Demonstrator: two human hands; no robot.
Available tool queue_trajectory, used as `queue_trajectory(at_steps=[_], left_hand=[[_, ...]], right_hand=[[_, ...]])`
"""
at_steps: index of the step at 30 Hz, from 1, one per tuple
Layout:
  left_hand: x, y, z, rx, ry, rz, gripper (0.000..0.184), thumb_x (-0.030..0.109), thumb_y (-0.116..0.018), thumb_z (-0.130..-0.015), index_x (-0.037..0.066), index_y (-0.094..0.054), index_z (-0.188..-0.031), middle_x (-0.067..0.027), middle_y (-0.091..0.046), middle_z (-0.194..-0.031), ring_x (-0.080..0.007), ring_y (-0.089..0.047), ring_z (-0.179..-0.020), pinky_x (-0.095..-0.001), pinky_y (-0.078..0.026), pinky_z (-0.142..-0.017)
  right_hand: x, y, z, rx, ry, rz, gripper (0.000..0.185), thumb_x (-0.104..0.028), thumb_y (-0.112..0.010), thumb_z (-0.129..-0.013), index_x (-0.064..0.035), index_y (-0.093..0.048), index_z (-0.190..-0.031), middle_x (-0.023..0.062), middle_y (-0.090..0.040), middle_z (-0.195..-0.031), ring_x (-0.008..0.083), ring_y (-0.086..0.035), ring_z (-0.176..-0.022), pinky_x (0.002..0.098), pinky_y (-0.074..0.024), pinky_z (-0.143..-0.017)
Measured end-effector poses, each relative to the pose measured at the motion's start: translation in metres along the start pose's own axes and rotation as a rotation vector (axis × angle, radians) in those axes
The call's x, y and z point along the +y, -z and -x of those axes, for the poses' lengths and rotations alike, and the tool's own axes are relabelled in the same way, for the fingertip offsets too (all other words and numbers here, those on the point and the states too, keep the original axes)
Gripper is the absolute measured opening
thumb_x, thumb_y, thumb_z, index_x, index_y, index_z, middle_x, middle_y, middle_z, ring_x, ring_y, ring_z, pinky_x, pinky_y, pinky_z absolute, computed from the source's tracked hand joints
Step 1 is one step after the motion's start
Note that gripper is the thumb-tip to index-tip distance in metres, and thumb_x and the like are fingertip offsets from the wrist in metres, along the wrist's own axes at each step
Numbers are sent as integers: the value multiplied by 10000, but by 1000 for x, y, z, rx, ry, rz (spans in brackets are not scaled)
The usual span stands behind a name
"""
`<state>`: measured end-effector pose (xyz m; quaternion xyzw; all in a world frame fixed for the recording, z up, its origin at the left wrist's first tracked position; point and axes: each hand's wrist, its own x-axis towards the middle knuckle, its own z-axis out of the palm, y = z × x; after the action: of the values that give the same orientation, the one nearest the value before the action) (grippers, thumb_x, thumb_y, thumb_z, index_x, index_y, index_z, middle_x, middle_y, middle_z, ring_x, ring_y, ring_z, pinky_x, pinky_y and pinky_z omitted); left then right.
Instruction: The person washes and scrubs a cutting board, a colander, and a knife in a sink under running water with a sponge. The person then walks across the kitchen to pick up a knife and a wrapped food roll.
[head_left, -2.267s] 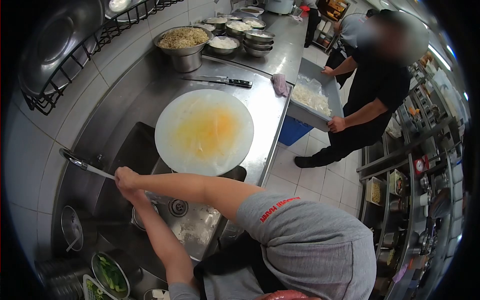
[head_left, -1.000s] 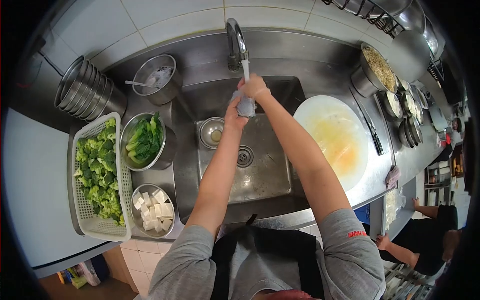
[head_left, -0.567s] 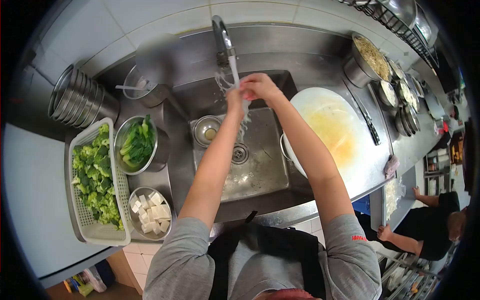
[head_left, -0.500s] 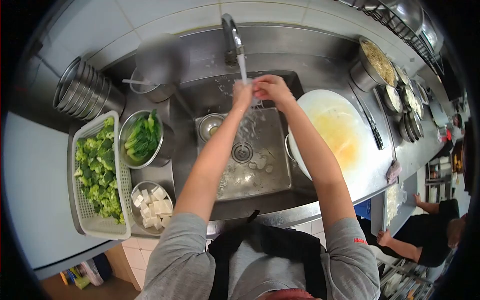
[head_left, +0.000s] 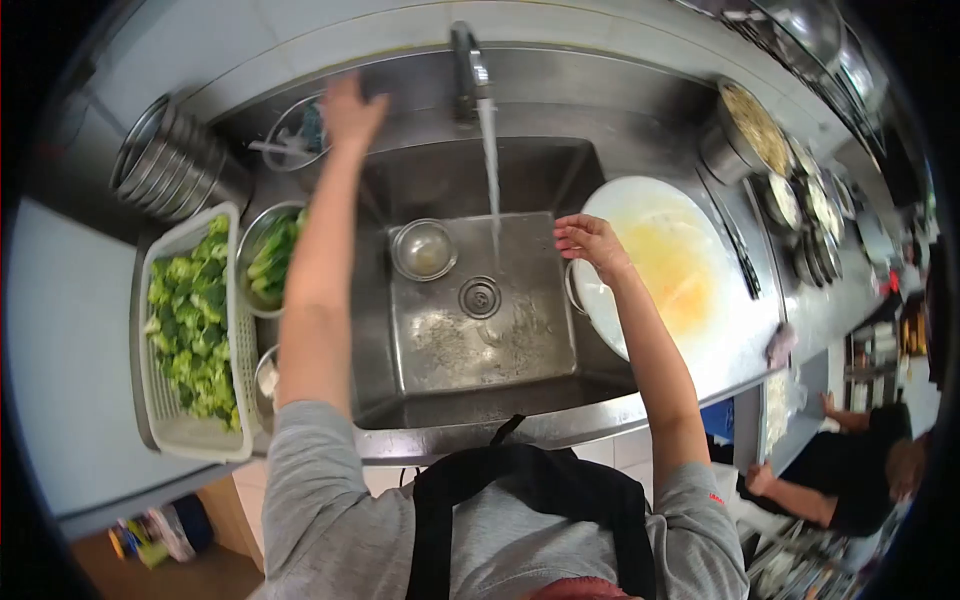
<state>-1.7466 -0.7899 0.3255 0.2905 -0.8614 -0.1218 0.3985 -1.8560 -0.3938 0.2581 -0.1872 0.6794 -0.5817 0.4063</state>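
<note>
My left hand (head_left: 352, 112) is raised at the back left of the sink, slightly blurred, with thumb and fingers apart and nothing seen in it. Beside it stands a clear container (head_left: 298, 135) holding a white handle and something bluish. My right hand (head_left: 593, 245) hovers over the sink's right side by the round white cutting board (head_left: 665, 265), fingers stretched out and holding nothing. Water (head_left: 490, 160) runs from the faucet (head_left: 466, 75) into the steel sink (head_left: 430, 365). A small metal bowl (head_left: 424, 250) rests on the sink floor, left of the drain (head_left: 480, 297).
At left are a basket of broccoli (head_left: 195, 325), a pot of leafy greens (head_left: 268, 262), a partly hidden bowl of white cubes (head_left: 267, 378) and stacked metal pots (head_left: 170, 165). A knife (head_left: 735, 240) lies right of the board. Another person (head_left: 850, 475) holds a tray at far right.
My hands have parted from under the running water. The left moved to the back left, the right moved down toward the cutting board. White bits on the sink floor have mostly gone.
</note>
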Motion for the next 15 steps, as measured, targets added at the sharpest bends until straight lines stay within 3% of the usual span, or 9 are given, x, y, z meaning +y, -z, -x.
queue_trajectory(at_steps=[2, 3, 4, 6, 7, 10, 12, 13, 15], left_hand=[[46, -21, 40, -56, 81, 207, 391, 236, -593, -722, 74, -577, -1078, -156, -561, -1109, -292, -549, -989, -386, -431, -842], [65, -40, 54, -298, 55, 132, 296, 205, -571, -741, 57, -612, -994, -142, -618, -973, -274, -588, -868, -380, -460, -746], [81, -60, 75, -511, 229, 432, 227, 191, -560, -756, 34, -631, -904, -111, -641, -801, -223, -606, -720, -354, -474, -643], [123, -78, 116, -554, 662, 982, 247, 257, -616, -727, 13, -649, -745, -73, -608, -622, -162, -583, -555, -291, -467, -521], [137, -78, 123, -472, 702, 838, 348, 367, -670, -693, 20, -651, -690, -75, -604, -605, -178, -586, -567, -306, -463, -515], [145, -146, 134, -426, 906, 1181, 514, 511, -581, -756, 34, -570, -949, -80, -606, -777, -179, -554, -592, -295, -438, -473], [162, -137, 129, -98, 920, 1702, 286, 369, -509, -849, 86, -526, -807, -34, -543, -712, -112, -509, -638, -238, -412, -507], [201, -120, 148, 650, 669, 2395, 183, 273, -529, -848, 95, -510, -815, -26, -517, -692, -111, -497, -643, -220, -406, -547], [225, -69, 136, 944, 605, 2353, 191, 250, -547, -820, 65, -516, -854, -57, -567, -751, -153, -537, -687, -269, -436, -605]], right_hand=[[0, -15, -15, -70, 25, -14, 247, -152, -557, -836, -18, -554, -1043, 61, -599, -892, 142, -588, -776, 269, -495, -675], [0, -22, -24, -29, 42, -101, 287, -162, -560, -836, -25, -529, -1087, 71, -592, -936, 151, -585, -806, 287, -495, -691], [-1, -31, -33, 0, 53, -185, 331, -172, -563, -837, -31, -503, -1130, 81, -585, -980, 160, -581, -835, 305, -495, -707], [2, -43, -45, -21, -2, -372, 431, -233, -567, -841, -72, -429, -1217, 104, -532, -1104, 178, -547, -952, 358, -480, -772], [1, -51, -52, -56, -75, -456, 469, -280, -559, -845, -95, -400, -1244, 93, -503, -1149, 194, -525, -996, 383, -467, -799], [13, -55, -83, -366, -110, -778, 448, -381, -510, -861, -127, -425, -1220, 75, -477, -1186, 260, -476, -1091, 442, -411, -906], [2, -72, -85, -456, 49, -863, 381, -395, -447, -888, -193, -435, -1210, 55, -481, -1177, 269, -481, -1077, 453, -405, -906], [-8, -79, -87, -460, 114, -820, 339, -386, -432, -894, -215, -448, -1186, 54, -489, -1156, 263, -486, -1062, 446, -411, -897], [-13, -81, -113, -476, 183, -746, 246, -364, -418, -894, -237, -487, -1093, 52, -500, -1112, 252, -499, -1010, 435, -418, -882]])
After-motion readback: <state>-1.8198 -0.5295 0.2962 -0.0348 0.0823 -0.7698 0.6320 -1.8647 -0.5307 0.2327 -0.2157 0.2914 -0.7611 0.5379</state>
